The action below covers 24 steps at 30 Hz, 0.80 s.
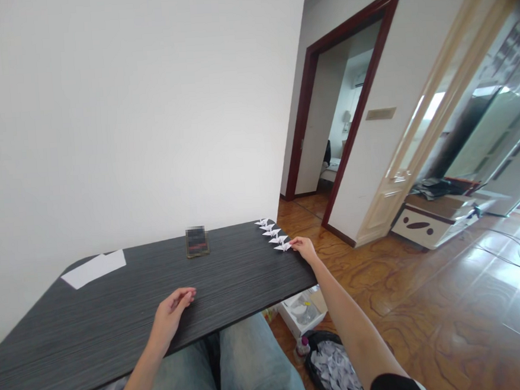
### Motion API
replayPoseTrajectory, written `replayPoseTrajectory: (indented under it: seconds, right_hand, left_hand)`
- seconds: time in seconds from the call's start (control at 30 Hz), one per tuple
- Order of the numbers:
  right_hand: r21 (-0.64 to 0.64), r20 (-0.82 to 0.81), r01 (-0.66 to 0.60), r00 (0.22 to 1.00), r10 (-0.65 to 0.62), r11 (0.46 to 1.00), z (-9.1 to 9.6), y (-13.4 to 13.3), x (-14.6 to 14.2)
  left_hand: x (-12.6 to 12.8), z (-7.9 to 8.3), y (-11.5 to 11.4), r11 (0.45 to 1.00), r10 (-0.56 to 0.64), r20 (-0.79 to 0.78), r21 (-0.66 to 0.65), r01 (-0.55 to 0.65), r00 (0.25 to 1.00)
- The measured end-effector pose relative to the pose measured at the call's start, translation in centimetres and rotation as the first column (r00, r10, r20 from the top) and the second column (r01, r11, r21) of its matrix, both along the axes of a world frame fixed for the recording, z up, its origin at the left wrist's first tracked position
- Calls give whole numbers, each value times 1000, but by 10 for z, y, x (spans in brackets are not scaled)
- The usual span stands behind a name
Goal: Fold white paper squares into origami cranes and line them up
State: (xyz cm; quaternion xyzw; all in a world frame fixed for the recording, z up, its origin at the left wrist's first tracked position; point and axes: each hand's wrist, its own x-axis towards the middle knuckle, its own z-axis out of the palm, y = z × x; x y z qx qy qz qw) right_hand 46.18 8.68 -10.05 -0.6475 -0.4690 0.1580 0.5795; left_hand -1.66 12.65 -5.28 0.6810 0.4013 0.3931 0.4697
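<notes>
Left hand [173, 314]: bare, resting at the near edge of a long black wood-grain table [118, 329], fingers loosely curled, holding nothing. Right hand [305, 249]: at the table's right edge, fingers extended, tips reaching the nearest of five white folded-paper cranes [272, 235] lined along that edge; whether they pinch it cannot be told. Also present: white paper sheets [93, 269], far left on the tabletop; a blurred dark rectangular object [197, 241], mid-table; a black bag of crumpled white paper [332, 368], on the floor below right.

five white origami paper cranes [270, 234] stand in a close row along the dark counter's [117, 312] far edge, the nearest touching the right fingers [295, 242].
</notes>
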Motion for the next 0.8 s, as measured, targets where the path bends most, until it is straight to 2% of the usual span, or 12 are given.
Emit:
replayPoseTrajectory:
  seconds: [0.3,0.6,0.8]
  right_hand:
    - [-13,16,11,1000,-11,1000,2,-1,-1]
    - [3,20,19,1000,-19,1000,4,-1,-3]
    - [9,-10,20,1000,-20,1000,5,-2,-4]
  left_hand:
    - [1,6,-4,1000,10,10,-2,-10,1000]
    - [-1,-4,2,1000,-6,37,-7,7,999]
    - [0,1,-1,1000,5,32,-6,-5,999]
